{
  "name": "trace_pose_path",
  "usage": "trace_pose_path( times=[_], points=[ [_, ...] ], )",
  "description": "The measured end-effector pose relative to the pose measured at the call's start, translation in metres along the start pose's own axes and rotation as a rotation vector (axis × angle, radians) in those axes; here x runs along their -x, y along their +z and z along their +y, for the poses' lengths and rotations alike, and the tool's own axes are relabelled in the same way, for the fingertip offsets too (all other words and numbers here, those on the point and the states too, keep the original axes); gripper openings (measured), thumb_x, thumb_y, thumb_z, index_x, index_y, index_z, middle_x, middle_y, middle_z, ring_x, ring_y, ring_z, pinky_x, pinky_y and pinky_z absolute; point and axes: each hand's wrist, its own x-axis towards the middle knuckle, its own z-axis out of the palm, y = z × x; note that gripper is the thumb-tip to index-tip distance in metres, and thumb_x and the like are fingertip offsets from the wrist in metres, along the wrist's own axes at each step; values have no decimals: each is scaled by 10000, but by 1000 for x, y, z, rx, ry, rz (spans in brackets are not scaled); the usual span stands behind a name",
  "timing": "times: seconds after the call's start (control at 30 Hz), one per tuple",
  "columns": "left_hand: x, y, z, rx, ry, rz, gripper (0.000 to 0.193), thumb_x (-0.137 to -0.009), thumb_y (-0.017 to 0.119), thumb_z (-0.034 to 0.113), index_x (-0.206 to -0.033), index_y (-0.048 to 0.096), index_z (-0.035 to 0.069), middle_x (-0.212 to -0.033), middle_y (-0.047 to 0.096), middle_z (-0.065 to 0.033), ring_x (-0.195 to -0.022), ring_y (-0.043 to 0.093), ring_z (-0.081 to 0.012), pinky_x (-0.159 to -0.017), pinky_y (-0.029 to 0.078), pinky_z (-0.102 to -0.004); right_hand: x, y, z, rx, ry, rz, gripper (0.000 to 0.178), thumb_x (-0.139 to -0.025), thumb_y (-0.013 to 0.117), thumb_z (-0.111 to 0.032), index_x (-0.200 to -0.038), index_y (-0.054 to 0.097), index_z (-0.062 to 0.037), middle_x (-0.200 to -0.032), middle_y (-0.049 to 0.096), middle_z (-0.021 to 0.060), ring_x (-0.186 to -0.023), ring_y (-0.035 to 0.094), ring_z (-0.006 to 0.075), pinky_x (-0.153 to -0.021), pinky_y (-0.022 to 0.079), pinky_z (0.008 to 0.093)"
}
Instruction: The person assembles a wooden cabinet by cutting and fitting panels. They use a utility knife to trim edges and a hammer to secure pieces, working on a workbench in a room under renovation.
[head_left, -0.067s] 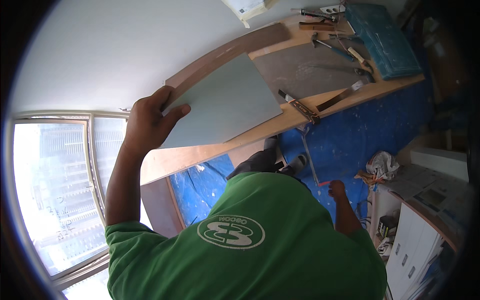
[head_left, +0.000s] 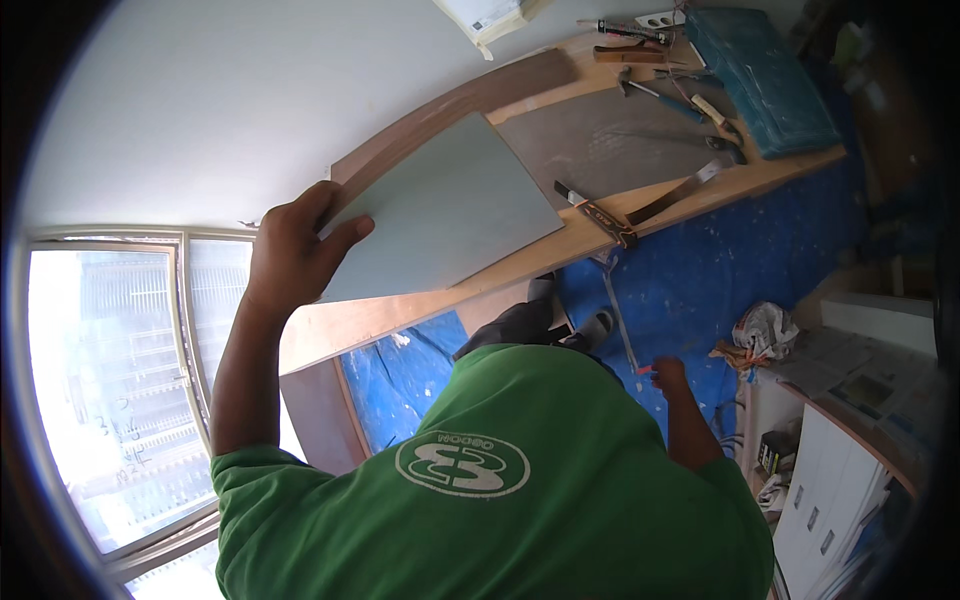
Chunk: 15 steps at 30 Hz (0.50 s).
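My left hand [head_left: 300, 250] grips the near corner of a large grey-green tile [head_left: 440, 205], thumb on top. The tile rests tilted on a long wooden bench [head_left: 400, 310] against the white wall. My right hand [head_left: 668, 378] hangs low beside my green shirt, above the blue floor sheet [head_left: 720, 270]. Its fingers are closed on a thin metal tool [head_left: 618, 310] with a red end, which points up toward the bench.
A second grey tile [head_left: 610, 140] lies flat further along the bench, with a utility knife [head_left: 600, 212], a pry bar [head_left: 680, 190] and several hand tools around it, and a blue bag [head_left: 760, 80] beyond. Window [head_left: 110, 380] at left; white cabinet [head_left: 850, 470] and crumpled paper [head_left: 765, 330] at right.
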Motion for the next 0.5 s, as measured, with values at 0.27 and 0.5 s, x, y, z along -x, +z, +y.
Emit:
trace_pose_path(
  times=[0.27,0.5],
  points=[
    [66,-57,-32,487,-77,312,319,-953,749,175,-1189,671,-25,-993,730,-82,-885,660,-138,-816,527,-302,-47,-27,-278,-751,-467,-154,630,-1009,644,-461,-1411,575,19,-1384,647,173,-1272,609,250,-1071,449,341],
    [118,-65,-98,561,-331,521,485,-957,747,336,-1237,646,-46,-1029,721,-92,-905,665,-155,-839,520,-299,-46,-49,-416,-1186,-489,-192,689,-1016,608,-521,-1466,494,-13,-1418,589,147,-1340,523,228,-1120,398,366]
  ],
)
